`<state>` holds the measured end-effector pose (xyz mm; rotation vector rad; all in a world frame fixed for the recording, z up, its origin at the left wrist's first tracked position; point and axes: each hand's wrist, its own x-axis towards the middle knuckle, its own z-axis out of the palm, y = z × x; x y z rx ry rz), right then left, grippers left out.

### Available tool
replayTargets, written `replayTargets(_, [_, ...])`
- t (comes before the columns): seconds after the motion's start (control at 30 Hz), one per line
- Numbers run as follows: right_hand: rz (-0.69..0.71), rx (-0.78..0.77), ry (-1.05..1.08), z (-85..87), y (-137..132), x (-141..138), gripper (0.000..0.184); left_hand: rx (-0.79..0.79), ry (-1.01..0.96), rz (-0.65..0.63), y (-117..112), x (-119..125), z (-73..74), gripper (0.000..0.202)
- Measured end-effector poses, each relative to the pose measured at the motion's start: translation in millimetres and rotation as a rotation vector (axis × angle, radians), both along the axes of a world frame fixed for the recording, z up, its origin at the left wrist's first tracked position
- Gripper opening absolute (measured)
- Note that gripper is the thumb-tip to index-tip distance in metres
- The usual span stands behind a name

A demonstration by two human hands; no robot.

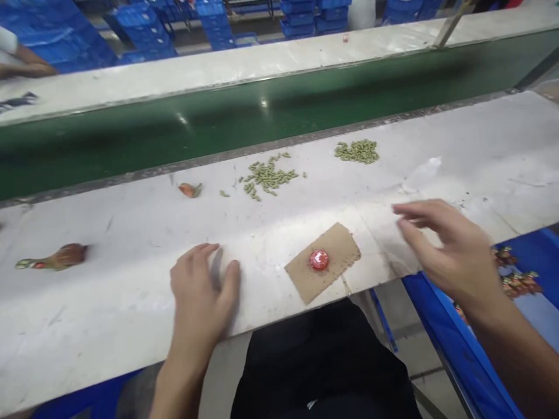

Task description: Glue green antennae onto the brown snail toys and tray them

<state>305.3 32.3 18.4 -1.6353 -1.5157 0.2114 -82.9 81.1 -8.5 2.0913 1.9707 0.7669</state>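
Dark cloth [321, 361] is filling the bottom of the frame, while the left grip [201, 297] is resting half-curled and empty on the white surface [109, 326]. At lower right, the right grip [449, 250] is hovering open, holding nothing. Between them, a red domed piece [318, 260] is sitting on a cardboard scrap [305, 279], touching neither grip.

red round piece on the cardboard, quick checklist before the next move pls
Red round piece sitting on the cardboard sheet: ok
Cardboard sheet lying flat on the white bench: ok
Right hand empty, fingers open: ok
Left hand empty: cannot tell, blurred, grey shape by its fingers
Green pellets apart from both hands: ok
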Motion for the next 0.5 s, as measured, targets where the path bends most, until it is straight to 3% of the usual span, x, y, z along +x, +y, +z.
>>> replayTargets(0.1, [0.229, -0.172, -0.088, -11.9, 81, -35, 0.036, 0.000, 0.052, -0.043, -2, -3, -17.8, 0.044])
replayTargets(0.23, [0.147, -0.272, -0.216, -27.5, 161, -75, 0.051, -0.009, 0.079, -0.074, -9, -18, -15.7, 0.039])
replayTargets(0.33, [0.085, -0.294, -0.240, -30.3, 186, -88, 0.048, 0.026, 0.091, 0.042, 7, -57, -2.4, 0.039])
replayTargets(0.43, [0.076, -0.319, -0.259, -28.9, 192, -86, 0.029, 0.094, 0.085, 0.294, 29, -115, 13.4, 0.043])
replayTargets(0.5, [0.088, -0.333, -0.261, -26.1, 193, -83, 0.022, 0.107, 0.054, 0.387, 40, -153, 24.3, 0.043])
